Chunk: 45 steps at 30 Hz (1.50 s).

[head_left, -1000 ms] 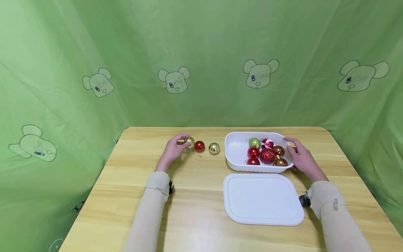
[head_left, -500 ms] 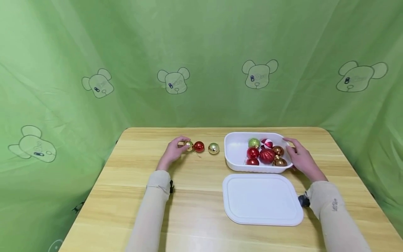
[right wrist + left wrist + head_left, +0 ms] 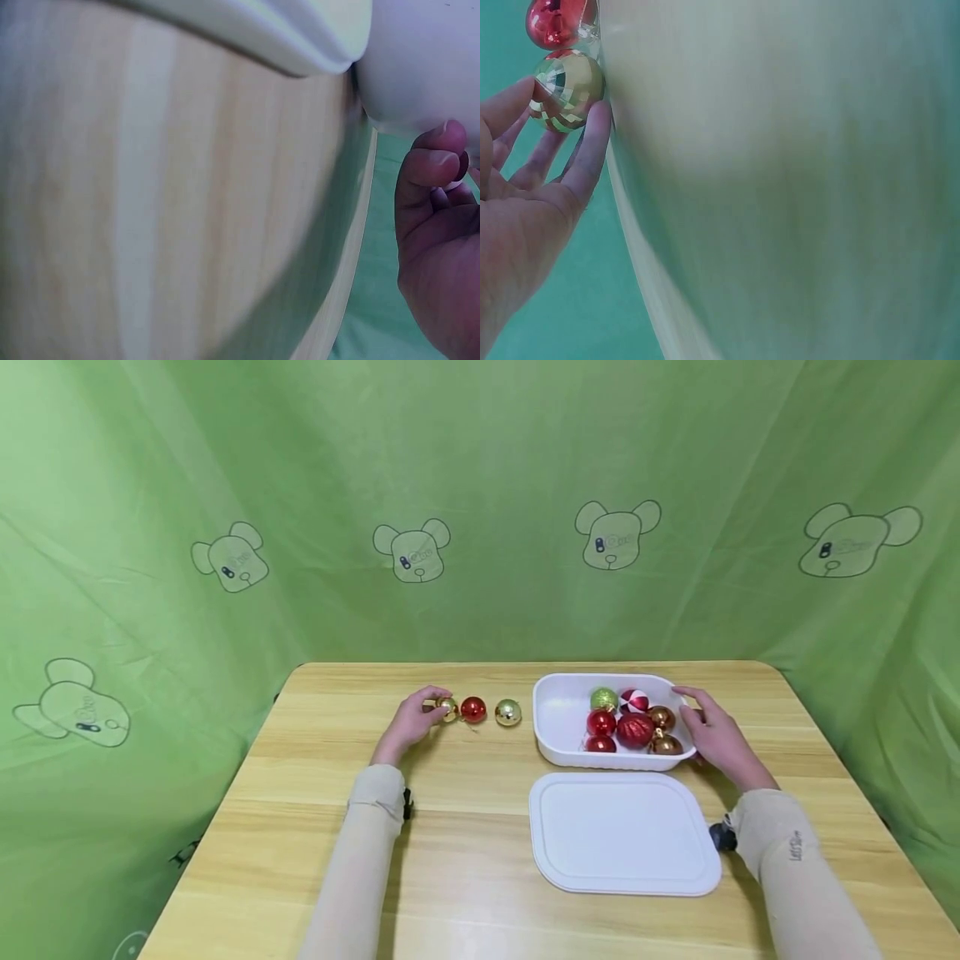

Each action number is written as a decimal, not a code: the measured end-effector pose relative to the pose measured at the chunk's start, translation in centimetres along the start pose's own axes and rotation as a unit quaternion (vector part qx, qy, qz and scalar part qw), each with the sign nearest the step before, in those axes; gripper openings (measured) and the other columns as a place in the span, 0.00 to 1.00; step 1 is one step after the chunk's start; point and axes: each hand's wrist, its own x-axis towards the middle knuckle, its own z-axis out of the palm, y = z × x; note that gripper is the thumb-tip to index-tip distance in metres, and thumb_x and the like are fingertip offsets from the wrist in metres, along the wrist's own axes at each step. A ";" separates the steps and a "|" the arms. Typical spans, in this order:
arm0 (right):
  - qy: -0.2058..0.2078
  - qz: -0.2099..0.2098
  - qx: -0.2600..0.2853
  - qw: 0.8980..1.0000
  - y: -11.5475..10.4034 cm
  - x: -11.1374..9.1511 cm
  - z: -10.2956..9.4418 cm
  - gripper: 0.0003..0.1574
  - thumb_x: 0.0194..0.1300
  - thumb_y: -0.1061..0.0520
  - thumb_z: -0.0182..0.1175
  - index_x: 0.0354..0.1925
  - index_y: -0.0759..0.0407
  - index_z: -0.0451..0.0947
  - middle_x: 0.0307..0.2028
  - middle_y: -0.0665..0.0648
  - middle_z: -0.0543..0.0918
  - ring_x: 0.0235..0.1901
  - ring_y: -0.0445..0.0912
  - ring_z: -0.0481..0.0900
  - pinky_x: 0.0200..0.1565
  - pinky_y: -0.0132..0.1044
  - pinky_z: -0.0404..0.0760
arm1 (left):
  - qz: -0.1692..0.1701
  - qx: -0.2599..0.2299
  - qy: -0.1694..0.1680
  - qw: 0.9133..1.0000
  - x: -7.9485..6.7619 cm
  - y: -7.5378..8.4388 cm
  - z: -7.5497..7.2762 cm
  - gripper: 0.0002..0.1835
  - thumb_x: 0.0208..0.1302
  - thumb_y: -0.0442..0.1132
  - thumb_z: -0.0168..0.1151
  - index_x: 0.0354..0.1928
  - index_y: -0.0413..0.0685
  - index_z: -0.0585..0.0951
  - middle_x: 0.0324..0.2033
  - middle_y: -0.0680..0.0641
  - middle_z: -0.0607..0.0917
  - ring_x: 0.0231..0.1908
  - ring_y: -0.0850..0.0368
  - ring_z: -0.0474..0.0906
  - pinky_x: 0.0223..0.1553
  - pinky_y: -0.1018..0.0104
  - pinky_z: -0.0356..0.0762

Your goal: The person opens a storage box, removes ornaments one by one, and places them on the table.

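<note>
With fingertips and thumb, my left hand (image 3: pixel 410 722) pinches a faceted gold bauble (image 3: pixel 564 88), which is at table height in the head view. A shiny red bauble (image 3: pixel 473 709) touches it on the right. Farther right lies another gold bauble (image 3: pixel 507 712), apart from both. My right hand (image 3: pixel 716 737) holds the right end of a white plastic box (image 3: pixel 558 710), thumb at the rim and some fingers (image 3: pixel 427 169) curled against the outer wall. Inside the box are several baubles: red ones (image 3: pixel 634 731), bronze ones (image 3: pixel 665 743), a glittery green one (image 3: pixel 603 699) and a red-and-white one (image 3: pixel 633 701).
A flat white lid (image 3: pixel 625 833) lies on the wooden table (image 3: pixel 465 860) in front of the box. Behind the table's far edge hangs a green curtain (image 3: pixel 495 602) with bear-head prints. The right forearm passes beside the lid's right edge.
The left hand has lowered slightly with the faceted gold bauble, bringing it down beside the red one. My right hand and the box keep their place.
</note>
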 end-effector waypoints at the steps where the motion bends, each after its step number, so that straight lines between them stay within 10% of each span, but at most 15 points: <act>1: 0.001 0.000 -0.001 1.000 0.0 0.0 0.0 0.37 0.84 0.38 0.36 0.82 0.48 0.51 0.51 0.78 0.78 0.15 0.48 0.73 0.16 0.44 0.78 | 0.000 -0.001 0.000 1.000 0.0 0.0 0.0 0.20 0.75 0.32 0.60 0.66 0.43 0.78 0.64 0.38 0.79 0.60 0.39 0.82 0.56 0.48 0.85; 34: 0.003 -0.003 -0.010 1.000 -0.3 -0.1 0.0 0.36 0.84 0.39 0.36 0.82 0.49 0.52 0.47 0.77 0.78 0.14 0.48 0.73 0.16 0.44 0.78 | 0.010 0.068 0.046 0.997 -0.2 0.6 -0.4 0.22 0.75 0.40 0.61 0.69 0.52 0.77 0.70 0.40 0.74 0.63 0.39 0.78 0.62 0.43 0.81; 45: 0.004 -0.007 -0.010 1.000 -0.1 0.0 0.0 0.36 0.84 0.40 0.36 0.81 0.50 0.52 0.42 0.74 0.78 0.14 0.48 0.73 0.15 0.44 0.77 | 0.104 0.137 0.094 0.981 0.2 5.0 2.2 0.23 0.73 0.41 0.64 0.68 0.52 0.78 0.67 0.45 0.78 0.67 0.43 0.73 0.72 0.43 0.69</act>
